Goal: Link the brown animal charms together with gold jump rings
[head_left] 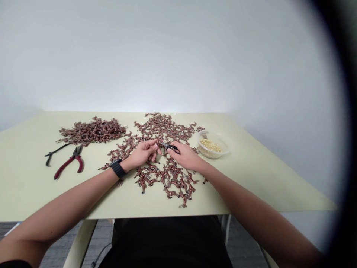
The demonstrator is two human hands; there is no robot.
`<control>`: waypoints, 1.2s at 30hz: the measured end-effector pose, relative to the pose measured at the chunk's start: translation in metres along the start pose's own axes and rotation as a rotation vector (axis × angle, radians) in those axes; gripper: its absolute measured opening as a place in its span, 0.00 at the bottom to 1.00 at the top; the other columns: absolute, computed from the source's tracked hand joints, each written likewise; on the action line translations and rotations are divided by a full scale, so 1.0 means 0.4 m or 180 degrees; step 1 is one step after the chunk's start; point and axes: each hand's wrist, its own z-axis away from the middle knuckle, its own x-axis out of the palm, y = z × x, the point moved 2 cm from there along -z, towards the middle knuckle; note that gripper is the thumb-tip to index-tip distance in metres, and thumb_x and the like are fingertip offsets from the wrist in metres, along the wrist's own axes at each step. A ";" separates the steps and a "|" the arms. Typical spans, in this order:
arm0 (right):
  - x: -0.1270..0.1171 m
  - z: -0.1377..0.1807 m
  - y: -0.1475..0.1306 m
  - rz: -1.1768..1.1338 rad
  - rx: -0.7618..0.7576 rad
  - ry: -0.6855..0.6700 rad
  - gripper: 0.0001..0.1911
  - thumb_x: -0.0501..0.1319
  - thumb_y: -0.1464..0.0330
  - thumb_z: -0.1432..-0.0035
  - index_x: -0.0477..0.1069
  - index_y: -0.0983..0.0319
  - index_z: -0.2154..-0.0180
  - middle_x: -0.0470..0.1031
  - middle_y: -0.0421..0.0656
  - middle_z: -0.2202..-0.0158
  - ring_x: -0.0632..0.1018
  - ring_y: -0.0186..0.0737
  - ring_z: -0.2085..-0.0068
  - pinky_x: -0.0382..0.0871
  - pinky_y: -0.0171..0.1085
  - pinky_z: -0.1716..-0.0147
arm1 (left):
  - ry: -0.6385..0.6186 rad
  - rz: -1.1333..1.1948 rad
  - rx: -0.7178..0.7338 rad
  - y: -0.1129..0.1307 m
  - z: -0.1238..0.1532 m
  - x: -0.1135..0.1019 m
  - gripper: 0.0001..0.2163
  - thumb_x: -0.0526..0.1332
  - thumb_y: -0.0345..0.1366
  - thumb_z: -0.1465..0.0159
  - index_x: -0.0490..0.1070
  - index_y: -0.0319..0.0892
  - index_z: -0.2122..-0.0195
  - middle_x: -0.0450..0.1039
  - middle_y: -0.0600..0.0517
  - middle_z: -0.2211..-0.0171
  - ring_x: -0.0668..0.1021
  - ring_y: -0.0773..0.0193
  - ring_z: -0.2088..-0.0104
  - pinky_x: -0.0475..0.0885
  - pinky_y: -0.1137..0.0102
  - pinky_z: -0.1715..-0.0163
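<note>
My left hand (141, 153) pinches a small brown reindeer figure (157, 142) between thumb and fingertips, mostly hidden by them. My right hand (186, 156) is closed round black-handled pliers (170, 146), their jaws reaching the figure at my left fingertips. Whether the jaws grip anything is too small to tell. Under and around both hands lie loose reindeer figures (158, 126), spread over the middle of the table. More of them lie in front of my wrists (178, 178).
A dense heap of figures (93, 131) lies at the back left of the pale yellow table (245, 178). Red-handled pliers (68, 163) and a black tool (57, 150) rest before it. Right of my hands stands a clear tub (205, 152) with small gold pieces (211, 145).
</note>
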 end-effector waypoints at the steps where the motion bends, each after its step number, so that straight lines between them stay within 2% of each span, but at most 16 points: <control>1: 0.001 -0.001 0.001 -0.0007 0.0003 -0.0001 0.17 0.51 0.53 0.30 0.67 0.58 0.62 0.72 0.38 0.72 0.71 0.39 0.71 0.58 0.36 0.71 | -0.0007 0.0005 -0.0003 0.000 0.000 0.000 0.17 0.58 0.48 0.30 0.72 0.37 0.59 0.77 0.47 0.64 0.70 0.73 0.79 0.70 0.75 0.76; 6: 0.002 -0.003 0.004 -0.0009 0.0031 -0.0032 0.18 0.51 0.52 0.30 0.66 0.58 0.63 0.72 0.38 0.72 0.71 0.38 0.72 0.57 0.36 0.72 | -0.0013 0.0041 -0.0017 0.004 0.001 0.002 0.16 0.59 0.48 0.30 0.72 0.37 0.57 0.77 0.47 0.64 0.71 0.72 0.79 0.69 0.75 0.77; 11: 0.000 -0.002 0.007 -0.0049 0.0070 0.0019 0.18 0.51 0.52 0.31 0.67 0.58 0.63 0.72 0.39 0.72 0.72 0.39 0.71 0.58 0.37 0.71 | -0.0003 -0.0051 -0.0018 0.009 0.003 0.002 0.18 0.57 0.49 0.29 0.73 0.36 0.61 0.73 0.52 0.76 0.71 0.71 0.80 0.69 0.75 0.76; 18: -0.002 0.000 0.008 -0.0037 0.0056 0.0113 0.17 0.53 0.52 0.32 0.66 0.57 0.64 0.70 0.38 0.73 0.72 0.40 0.71 0.59 0.37 0.70 | 0.0043 0.0044 -0.0009 0.000 0.000 -0.001 0.17 0.59 0.49 0.30 0.73 0.37 0.60 0.76 0.49 0.69 0.70 0.72 0.80 0.71 0.75 0.76; 23: -0.002 0.000 0.008 -0.0074 0.0088 0.0097 0.17 0.53 0.52 0.32 0.65 0.58 0.64 0.70 0.38 0.73 0.71 0.38 0.71 0.57 0.36 0.71 | 0.0001 0.0007 -0.0002 -0.007 -0.001 -0.005 0.18 0.58 0.49 0.29 0.73 0.37 0.61 0.75 0.50 0.72 0.71 0.72 0.80 0.71 0.74 0.76; 32: 0.001 -0.003 0.014 -0.0076 0.0070 0.0118 0.17 0.53 0.52 0.32 0.65 0.58 0.64 0.70 0.37 0.73 0.70 0.38 0.71 0.57 0.36 0.70 | 0.0017 0.0091 0.0009 -0.010 -0.002 -0.004 0.17 0.59 0.49 0.30 0.74 0.37 0.61 0.77 0.47 0.67 0.71 0.72 0.80 0.71 0.74 0.77; 36: 0.000 -0.002 0.013 -0.0128 0.0036 0.0093 0.18 0.52 0.52 0.32 0.66 0.58 0.64 0.70 0.37 0.72 0.70 0.38 0.71 0.57 0.36 0.70 | 0.0005 0.0053 0.0022 -0.005 0.000 -0.003 0.17 0.58 0.48 0.29 0.74 0.36 0.61 0.77 0.47 0.68 0.71 0.72 0.80 0.71 0.74 0.77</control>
